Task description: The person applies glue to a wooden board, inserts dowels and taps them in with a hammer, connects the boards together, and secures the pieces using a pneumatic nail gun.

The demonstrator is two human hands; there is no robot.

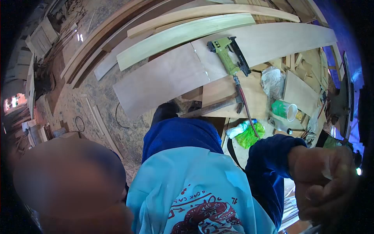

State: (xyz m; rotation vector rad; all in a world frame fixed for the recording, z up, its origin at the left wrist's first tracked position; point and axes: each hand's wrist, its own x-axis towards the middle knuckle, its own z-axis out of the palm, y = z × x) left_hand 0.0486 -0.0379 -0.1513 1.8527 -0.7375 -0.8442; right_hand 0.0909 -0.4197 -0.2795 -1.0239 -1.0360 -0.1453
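My right hand (325, 179), below a dark blue sleeve, is raised at the right with curled fingers. A small pale patch shows between them, but I cannot make out what it is. At the lower left a large, blurred shape, probably my left hand (70, 175), is very close to the camera; its fingers cannot be made out. A green nail gun (224, 56) lies on a long pale board (156, 84), connected to a red hose (247, 105). Nearer to me rests a claw hammer (214, 107) with a wooden handle.
Behind the long board lie several planks (187, 35). Right of the hammer are a crumpled clear plastic bag (272, 82), a green-and-white cup (283, 110), a bright green bag (250, 135) and wood offcuts (302, 91). Sawdust and thin strips (102, 126) cover the floor at left.
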